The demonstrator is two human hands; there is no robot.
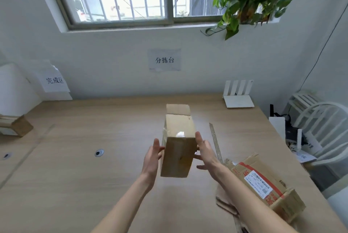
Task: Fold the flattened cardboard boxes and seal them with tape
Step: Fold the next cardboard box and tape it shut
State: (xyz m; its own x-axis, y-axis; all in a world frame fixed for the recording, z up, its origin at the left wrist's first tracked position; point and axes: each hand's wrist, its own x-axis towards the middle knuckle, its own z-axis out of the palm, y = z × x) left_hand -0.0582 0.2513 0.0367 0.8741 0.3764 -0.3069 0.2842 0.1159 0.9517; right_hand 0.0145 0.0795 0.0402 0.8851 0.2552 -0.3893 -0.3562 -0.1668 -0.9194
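Nearest to me, at the lower right of the counter (75, 185), lies a stack of flattened cardboard boxes (263, 185), the top one with red print and a white shipping label; I judge these are the ones waiting to be folded, kept within easy reach of my right side.

Just beyond, both of my hands carry a folded cardboard box (178, 150) above the middle of the counter. My left hand (153, 154) lies flat against its left side, fingers straight, thumb towards the near face. My right hand (204, 150) presses the right side the same way, fingers extended. So neither grip is clenched: the box is squeezed between two open palms, which I judge keeps the walls square and leaves the top free. The box is plain brown, tilted so that its near face and top both show. A glossy patch on top and clear film on the left edge look like tape. At the far end one flap (178, 109) stands open, so I judge that end still needs sealing.

Right of the box a long thin strip (215, 141) lies on the counter; I cannot tell what it is.

Farther back, a white router (238, 98) sits against the wall, and another box (14, 126) rests at the far left below a paper sign (54, 80).
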